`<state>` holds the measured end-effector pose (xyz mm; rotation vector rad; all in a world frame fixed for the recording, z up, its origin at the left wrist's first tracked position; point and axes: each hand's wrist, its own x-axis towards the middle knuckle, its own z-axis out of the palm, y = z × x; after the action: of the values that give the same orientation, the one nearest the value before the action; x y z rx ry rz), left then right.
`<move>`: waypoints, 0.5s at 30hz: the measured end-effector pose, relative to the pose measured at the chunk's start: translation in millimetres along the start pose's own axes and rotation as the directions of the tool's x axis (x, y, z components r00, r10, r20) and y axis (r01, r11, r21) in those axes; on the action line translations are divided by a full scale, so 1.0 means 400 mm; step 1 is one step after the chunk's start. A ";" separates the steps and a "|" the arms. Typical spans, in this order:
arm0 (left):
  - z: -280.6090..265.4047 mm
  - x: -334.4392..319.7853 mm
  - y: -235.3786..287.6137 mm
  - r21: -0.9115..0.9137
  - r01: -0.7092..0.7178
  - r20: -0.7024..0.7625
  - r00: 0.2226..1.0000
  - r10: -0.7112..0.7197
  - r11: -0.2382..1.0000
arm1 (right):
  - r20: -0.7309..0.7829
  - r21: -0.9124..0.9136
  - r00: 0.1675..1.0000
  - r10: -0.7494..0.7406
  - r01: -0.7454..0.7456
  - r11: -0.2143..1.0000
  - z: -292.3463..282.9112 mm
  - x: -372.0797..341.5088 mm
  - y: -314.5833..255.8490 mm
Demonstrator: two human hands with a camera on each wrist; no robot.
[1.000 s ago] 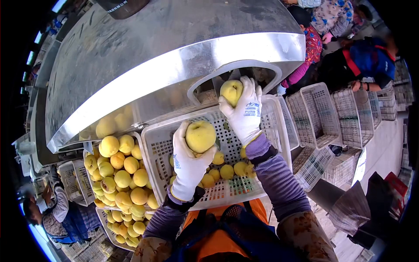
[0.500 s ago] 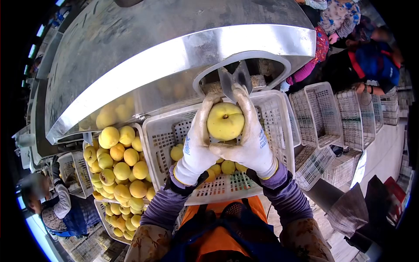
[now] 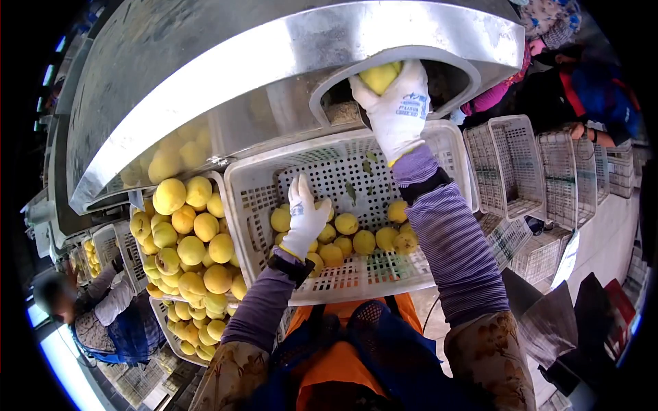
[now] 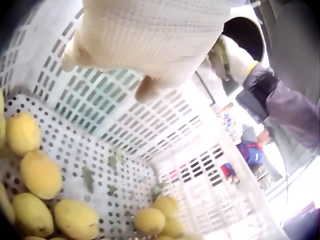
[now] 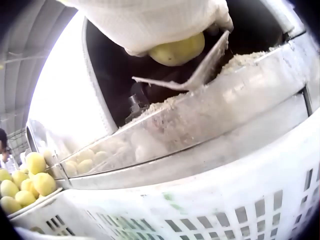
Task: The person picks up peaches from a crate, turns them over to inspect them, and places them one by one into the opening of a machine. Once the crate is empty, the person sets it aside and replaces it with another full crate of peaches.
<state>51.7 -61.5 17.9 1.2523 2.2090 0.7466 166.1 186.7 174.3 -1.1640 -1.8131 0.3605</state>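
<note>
one yellow fruit is held in the right hand, with gloved fingers and thumb wrapped around its sides. hand and fruit are at the rounded hole in the metal machine. the right wrist view shows the fruit just above a v-shaped plate inside that hole; whether the two touch i cannot tell. pale crumbs lie along the hole's lower edge.

the left hand, also in a white glove, holds nothing: its fingers are extended and the thumb stands apart, above the left part of a white crate. loose yellow fruits lie on the perforated floor of that crate, mostly toward the person's side, with a few green leaves farther back.

just beside it on the left, a second crate is heaped with more fruit. other crates stand to the right, near a person in blue and red; another person is at the far left.
</note>
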 end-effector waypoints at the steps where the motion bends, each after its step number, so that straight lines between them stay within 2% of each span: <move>1: 0.028 -0.015 -0.045 0.223 0.094 0.090 0.989 -0.117 0.970 | 0.131 0.017 0.991 0.007 -0.009 1.000 -0.021 0.033 -0.019; 2: 0.047 -0.010 -0.073 0.438 0.148 0.149 0.961 -0.234 0.887 | 0.250 0.035 0.968 0.004 -0.013 0.999 -0.042 0.072 -0.040; 4: 0.046 0.018 -0.087 0.624 0.019 0.259 0.938 -0.230 0.782 | 0.052 -0.025 0.989 -0.135 0.137 0.990 -0.067 0.055 -0.050; 5: 0.071 0.018 -0.117 0.670 -0.033 0.293 0.930 -0.223 0.742 | -0.133 -0.021 0.964 -0.229 0.228 0.973 -0.060 -0.002 -0.044; 7: 0.073 0.038 -0.093 0.692 -0.197 0.454 0.867 -0.206 0.695 | 0.009 0.016 0.978 -0.207 0.207 0.978 -0.046 -0.198 -0.021; 8: 0.083 0.045 -0.088 0.687 -0.280 0.531 0.823 -0.200 0.670 | 0.335 0.021 0.939 -0.079 0.077 0.997 -0.043 -0.328 -0.004; 9: 0.115 0.045 -0.115 0.717 -0.385 0.560 0.815 -0.150 0.581 | 0.645 -0.091 0.762 0.058 0.001 0.996 -0.014 -0.428 0.019; 10: 0.120 0.048 -0.113 0.700 -0.420 0.610 0.772 -0.178 0.578 | 0.790 -0.263 0.570 0.225 -0.016 0.965 0.027 -0.527 0.036; 12: 0.122 0.061 -0.110 0.689 -0.459 0.651 0.732 -0.202 0.560 | 0.859 -0.285 0.483 0.170 0.174 0.943 0.096 -0.732 0.100; 13: 0.150 0.074 -0.159 0.690 -0.520 0.674 0.715 -0.186 0.504 | 0.924 -0.300 0.307 0.230 0.206 0.931 0.142 -0.795 0.140; 14: 0.139 0.089 -0.156 0.640 -0.574 0.731 0.660 -0.173 0.512 | 0.950 -0.308 0.121 0.286 0.242 0.920 0.175 -0.828 0.170; 15: 0.126 0.099 -0.150 0.653 -0.509 0.694 0.698 -0.175 0.560 | 0.929 -0.364 -0.012 0.371 0.165 0.917 0.177 -0.784 0.160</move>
<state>29.8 -41.6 -64.6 1.8035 1.7139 -0.8050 184.6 -26.1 -74.5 -1.4278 -3.2385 1.3050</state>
